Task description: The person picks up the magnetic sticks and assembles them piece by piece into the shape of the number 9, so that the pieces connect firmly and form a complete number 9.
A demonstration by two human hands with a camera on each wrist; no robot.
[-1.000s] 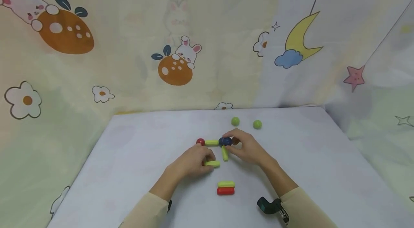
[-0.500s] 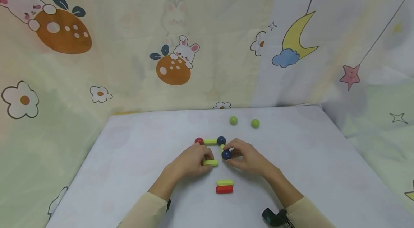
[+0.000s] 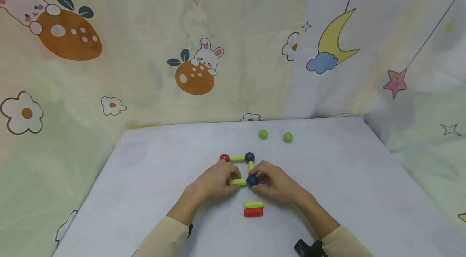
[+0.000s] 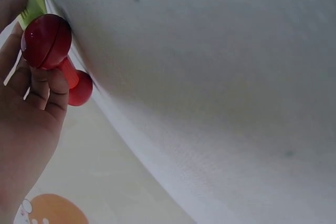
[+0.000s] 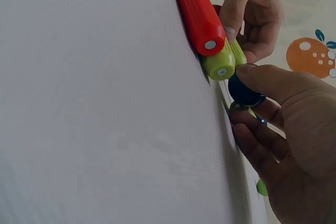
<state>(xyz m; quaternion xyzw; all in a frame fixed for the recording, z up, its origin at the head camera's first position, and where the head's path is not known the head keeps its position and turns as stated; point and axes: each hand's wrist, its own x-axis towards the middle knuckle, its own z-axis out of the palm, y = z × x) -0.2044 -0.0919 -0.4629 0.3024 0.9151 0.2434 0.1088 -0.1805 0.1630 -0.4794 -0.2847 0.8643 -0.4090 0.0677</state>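
My right hand (image 3: 276, 182) pinches a dark blue ball (image 3: 252, 180) between thumb and fingers; the ball meets the end of a lime-yellow rod (image 3: 238, 182). That rod is held by my left hand (image 3: 216, 180). In the left wrist view, a red ball (image 4: 47, 41) sits at the rod's other end, joined by a red rod (image 4: 68, 72) to a second red ball (image 4: 80, 88). A lime rod (image 3: 237, 159) links the far red ball (image 3: 224, 158) to another blue ball (image 3: 249, 157). From there a further lime rod (image 3: 251, 165) runs toward the held ball, its near end partly hidden by fingers.
Nearer the person, a loose lime rod (image 3: 254, 204) and a loose red rod (image 3: 253, 212) lie side by side on the white table (image 3: 145, 192). Two green balls (image 3: 263, 134) rest apart near the back edge. A patterned cloth (image 3: 145, 46) hangs behind.
My right hand has brought its blue ball from beside the far blue ball toward me, to the end of the lime rod in my left hand. The left hand has stayed nearly still.
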